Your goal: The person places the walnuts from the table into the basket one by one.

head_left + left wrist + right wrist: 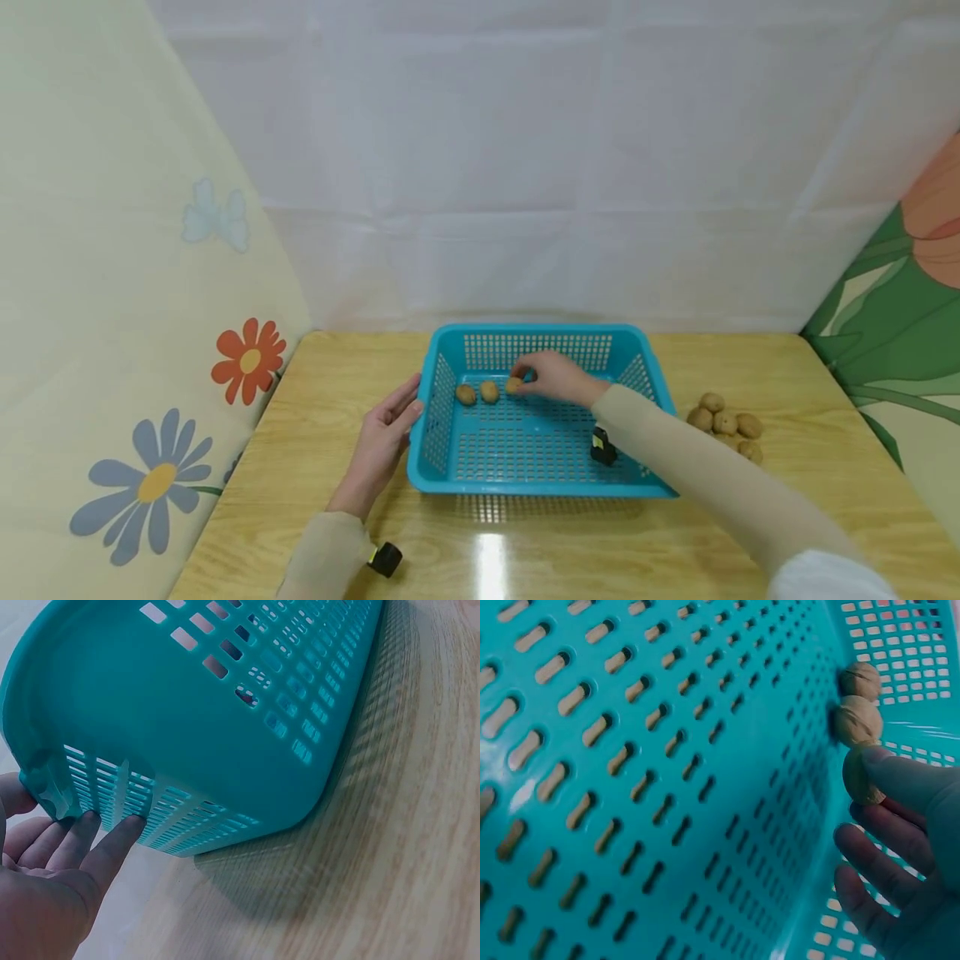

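A blue plastic basket (543, 491) with slotted walls stands on the wooden table. My left hand (384, 442) holds its left side, thumb at the rim; in the left wrist view the fingers (112, 844) lie against the outer wall. Inside the basket, my right hand (558, 377) pinches a walnut (862, 776) between thumb and fingers, close to the floor near the back wall. Two other walnuts, one in the middle (489, 392) and one at the left (466, 394), lie in line with it. The right wrist view shows the held walnut beside them.
A small pile of walnuts (725, 422) lies on the table (817, 500) to the right of the basket. A white cloth (480, 167) hangs behind the table, and flower-printed cloths (135, 292) stand at both sides. The right forearm crosses the basket's right rim.
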`<action>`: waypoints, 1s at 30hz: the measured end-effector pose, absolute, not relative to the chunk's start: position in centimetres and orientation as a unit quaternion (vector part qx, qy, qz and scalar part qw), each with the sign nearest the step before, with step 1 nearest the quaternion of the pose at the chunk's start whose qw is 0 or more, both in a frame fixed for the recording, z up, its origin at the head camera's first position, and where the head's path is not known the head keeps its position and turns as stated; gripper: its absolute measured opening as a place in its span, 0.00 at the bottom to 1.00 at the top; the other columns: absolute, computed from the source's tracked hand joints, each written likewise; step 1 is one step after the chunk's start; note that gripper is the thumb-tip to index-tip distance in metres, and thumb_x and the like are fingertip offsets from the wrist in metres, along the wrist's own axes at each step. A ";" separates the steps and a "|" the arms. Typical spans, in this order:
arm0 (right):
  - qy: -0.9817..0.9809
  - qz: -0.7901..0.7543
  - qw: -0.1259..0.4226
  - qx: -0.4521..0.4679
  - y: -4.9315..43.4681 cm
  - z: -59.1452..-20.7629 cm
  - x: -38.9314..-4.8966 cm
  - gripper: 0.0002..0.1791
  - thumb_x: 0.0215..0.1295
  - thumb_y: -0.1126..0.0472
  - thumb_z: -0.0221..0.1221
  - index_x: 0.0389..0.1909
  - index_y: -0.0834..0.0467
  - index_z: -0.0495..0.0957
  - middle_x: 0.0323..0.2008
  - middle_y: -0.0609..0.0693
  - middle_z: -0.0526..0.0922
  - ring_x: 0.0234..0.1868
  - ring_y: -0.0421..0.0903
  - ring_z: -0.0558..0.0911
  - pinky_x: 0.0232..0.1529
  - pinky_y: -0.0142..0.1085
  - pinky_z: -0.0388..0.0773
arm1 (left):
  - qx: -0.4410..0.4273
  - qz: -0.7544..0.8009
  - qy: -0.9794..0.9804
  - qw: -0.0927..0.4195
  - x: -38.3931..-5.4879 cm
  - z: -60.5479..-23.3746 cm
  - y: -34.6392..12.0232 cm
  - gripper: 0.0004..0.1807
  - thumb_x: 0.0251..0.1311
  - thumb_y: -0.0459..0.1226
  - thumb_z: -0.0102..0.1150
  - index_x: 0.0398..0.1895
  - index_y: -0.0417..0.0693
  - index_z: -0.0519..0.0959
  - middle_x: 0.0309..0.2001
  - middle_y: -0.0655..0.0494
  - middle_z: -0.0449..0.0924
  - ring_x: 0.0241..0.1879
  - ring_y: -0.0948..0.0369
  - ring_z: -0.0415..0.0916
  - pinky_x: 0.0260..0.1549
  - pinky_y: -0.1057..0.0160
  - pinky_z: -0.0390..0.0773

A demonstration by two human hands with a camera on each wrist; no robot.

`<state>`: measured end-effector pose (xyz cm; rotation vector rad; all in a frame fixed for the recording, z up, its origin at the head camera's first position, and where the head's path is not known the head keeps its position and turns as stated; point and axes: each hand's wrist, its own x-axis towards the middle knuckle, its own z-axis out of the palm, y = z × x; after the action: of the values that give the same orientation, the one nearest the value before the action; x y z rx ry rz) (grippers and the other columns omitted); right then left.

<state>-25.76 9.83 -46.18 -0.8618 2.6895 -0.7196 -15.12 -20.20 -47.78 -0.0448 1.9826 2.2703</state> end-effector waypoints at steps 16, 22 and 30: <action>0.907 -0.274 0.138 -0.287 8.6 -46.7 -25.6 0.19 0.72 0.57 0.67 0.60 0.58 0.82 0.56 0.53 0.86 0.58 0.51 0.83 0.57 0.46 0.82 | -0.012 0.755 0.653 0.060 -15.2 -47.9 -20.4 0.30 0.78 0.38 0.56 0.79 0.47 0.65 0.76 0.46 0.67 0.59 0.68 0.80 0.54 0.62 0.84; 0.908 -0.291 0.134 -0.271 9.9 -45.2 -25.1 0.20 0.72 0.58 0.67 0.61 0.57 0.82 0.56 0.52 0.85 0.56 0.50 0.83 0.55 0.45 0.83 | -0.015 0.753 0.655 0.062 -15.3 -48.0 -20.3 0.30 0.78 0.39 0.57 0.79 0.48 0.65 0.76 0.45 0.67 0.59 0.68 0.80 0.54 0.62 0.84; 0.897 -0.318 0.141 -0.272 13.2 -41.9 -23.9 0.22 0.73 0.55 0.65 0.64 0.58 0.80 0.59 0.56 0.84 0.54 0.49 0.83 0.51 0.45 0.83 | -0.013 0.751 0.657 0.060 -15.3 -48.0 -20.4 0.30 0.78 0.39 0.56 0.79 0.47 0.65 0.76 0.45 0.67 0.59 0.68 0.80 0.54 0.62 0.84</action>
<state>-23.92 13.16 -41.87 -0.7840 2.5904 -0.9192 -15.26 -20.38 -47.96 -0.0381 1.9904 2.2736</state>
